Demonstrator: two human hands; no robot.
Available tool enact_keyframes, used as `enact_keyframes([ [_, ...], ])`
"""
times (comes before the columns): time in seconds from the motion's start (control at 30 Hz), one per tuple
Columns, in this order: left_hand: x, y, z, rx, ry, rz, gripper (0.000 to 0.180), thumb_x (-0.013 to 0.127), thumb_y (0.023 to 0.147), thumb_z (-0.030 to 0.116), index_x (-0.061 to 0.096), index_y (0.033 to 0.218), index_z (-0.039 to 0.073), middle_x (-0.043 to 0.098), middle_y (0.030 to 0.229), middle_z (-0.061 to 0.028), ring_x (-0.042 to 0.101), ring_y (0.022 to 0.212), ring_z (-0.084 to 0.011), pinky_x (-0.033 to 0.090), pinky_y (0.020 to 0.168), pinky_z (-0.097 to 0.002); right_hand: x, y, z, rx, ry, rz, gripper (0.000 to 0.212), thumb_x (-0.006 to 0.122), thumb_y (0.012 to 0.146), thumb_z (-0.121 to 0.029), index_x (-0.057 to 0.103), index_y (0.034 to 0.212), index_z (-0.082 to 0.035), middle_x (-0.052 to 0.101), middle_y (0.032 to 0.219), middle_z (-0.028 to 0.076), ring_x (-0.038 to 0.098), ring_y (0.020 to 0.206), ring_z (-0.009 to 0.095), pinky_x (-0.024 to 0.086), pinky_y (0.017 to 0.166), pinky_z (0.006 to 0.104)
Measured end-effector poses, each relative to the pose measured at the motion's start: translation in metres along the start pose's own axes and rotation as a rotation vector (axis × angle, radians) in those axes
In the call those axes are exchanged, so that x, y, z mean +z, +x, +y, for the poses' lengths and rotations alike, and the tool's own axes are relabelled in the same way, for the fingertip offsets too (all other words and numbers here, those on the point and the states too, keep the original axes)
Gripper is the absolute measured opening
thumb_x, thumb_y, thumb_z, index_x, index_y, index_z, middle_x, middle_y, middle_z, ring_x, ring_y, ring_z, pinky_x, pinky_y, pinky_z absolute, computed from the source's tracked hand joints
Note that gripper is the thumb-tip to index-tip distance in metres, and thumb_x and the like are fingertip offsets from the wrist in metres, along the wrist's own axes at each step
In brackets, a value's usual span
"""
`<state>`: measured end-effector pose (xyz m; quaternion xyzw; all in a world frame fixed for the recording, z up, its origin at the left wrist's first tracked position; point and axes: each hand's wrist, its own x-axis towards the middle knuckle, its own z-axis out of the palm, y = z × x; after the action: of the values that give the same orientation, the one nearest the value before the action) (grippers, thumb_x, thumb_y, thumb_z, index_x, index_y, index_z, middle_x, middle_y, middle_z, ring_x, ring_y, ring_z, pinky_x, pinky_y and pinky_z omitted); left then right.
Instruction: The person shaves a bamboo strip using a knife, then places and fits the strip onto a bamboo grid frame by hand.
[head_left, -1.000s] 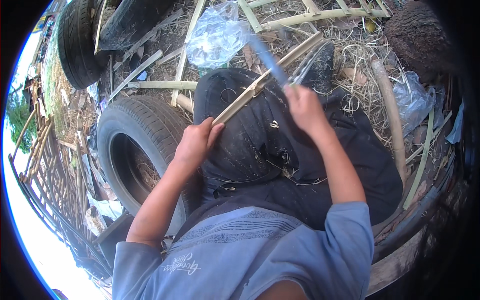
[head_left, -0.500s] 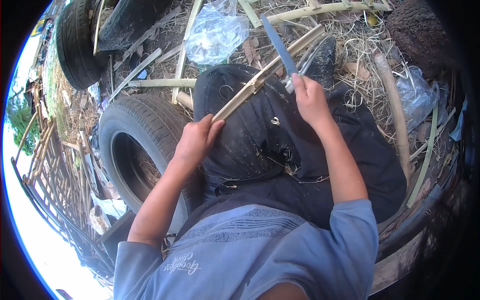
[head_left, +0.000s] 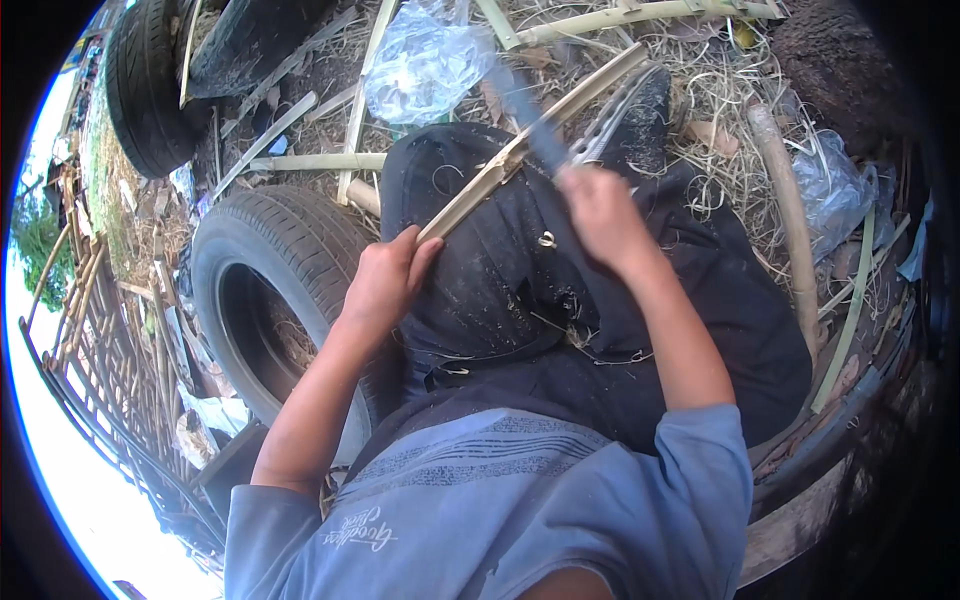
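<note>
A split strip of bamboo (head_left: 470, 205) slants up and to the right across my thigh, its concave side showing, with a notched node partway along. My left hand (head_left: 385, 275) is closed round its near end. In my right hand (head_left: 605, 215) is a long-bladed knife (head_left: 530, 115), smeared by motion. The blade points up and to the left and overlaps the strip just beyond the node; whether it touches cannot be made out. Pale shavings (head_left: 547, 240) lie on my dark trousers.
A tyre (head_left: 250, 290) lies beside my left leg, with another tyre (head_left: 150, 90) farther off. Clear plastic bags (head_left: 425, 65) rest ahead and to the right. Bamboo strips (head_left: 640, 14) and a thick stick (head_left: 785, 200) lie on the shaving-strewn ground. A bamboo lattice (head_left: 120, 370) stands left.
My right hand has swung the knife left, bringing the blade across the bamboo strip. My left hand keeps its hold, nearly still.
</note>
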<state>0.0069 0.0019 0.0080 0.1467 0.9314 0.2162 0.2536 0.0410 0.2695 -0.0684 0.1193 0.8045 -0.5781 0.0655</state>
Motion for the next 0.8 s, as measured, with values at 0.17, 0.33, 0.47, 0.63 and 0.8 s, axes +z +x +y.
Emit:
enact_keyframes([
  [0.17,-0.001,0.001,0.002,-0.005,-0.002,-0.013,0.030,0.056,0.096,0.025,0.055,0.086,-0.003,0.051,0.063,-0.0254,0.051,0.060,-0.0454,0.043,0.055,-0.0421,-0.005,0.004,0.002,0.105,0.070,-0.016,0.047,0.044,0.098,-0.036,0.061,0.082,0.004,0.059,0.072,0.028,0.061,0.073,0.045,0.047,0.065,0.0450],
  [0.33,-0.002,0.001,0.001,-0.001,-0.017,0.006,0.030,0.056,0.096,0.025,0.055,0.085,-0.003,0.051,0.063,-0.0258,0.051,0.061,-0.0458,0.042,0.055,-0.0422,0.005,0.002,0.003,0.025,0.115,-0.094,0.050,0.045,0.099,-0.037,0.058,0.077,0.007,0.056,0.067,0.026,0.059,0.063,0.033,0.046,0.064,0.0401],
  [0.47,-0.003,0.004,0.005,-0.019,0.002,-0.002,0.033,0.056,0.095,0.029,0.054,0.083,-0.001,0.056,0.067,-0.0268,0.056,0.069,-0.0471,0.044,0.059,-0.0489,0.007,0.002,0.003,0.075,0.133,-0.136,0.052,0.043,0.099,-0.037,0.056,0.073,0.006,0.049,0.059,0.017,0.048,0.055,0.024,0.041,0.057,0.0390],
  [0.63,-0.003,0.002,0.005,-0.027,0.002,-0.016,0.033,0.056,0.095,0.029,0.053,0.083,-0.001,0.056,0.068,-0.0270,0.056,0.071,-0.0472,0.043,0.060,-0.0494,0.001,0.008,0.017,0.170,0.334,-0.043,0.051,0.043,0.100,-0.035,0.056,0.071,0.004,0.045,0.054,0.005,0.041,0.056,0.012,0.038,0.055,0.0358],
  [0.8,-0.003,0.001,0.001,-0.020,-0.004,-0.009,0.033,0.056,0.095,0.029,0.053,0.084,-0.001,0.057,0.068,-0.0270,0.057,0.072,-0.0473,0.043,0.061,-0.0502,0.012,-0.003,0.004,-0.021,0.131,-0.135,0.048,0.041,0.102,-0.035,0.054,0.073,0.001,0.043,0.060,-0.001,0.038,0.054,0.008,0.034,0.051,0.0289],
])
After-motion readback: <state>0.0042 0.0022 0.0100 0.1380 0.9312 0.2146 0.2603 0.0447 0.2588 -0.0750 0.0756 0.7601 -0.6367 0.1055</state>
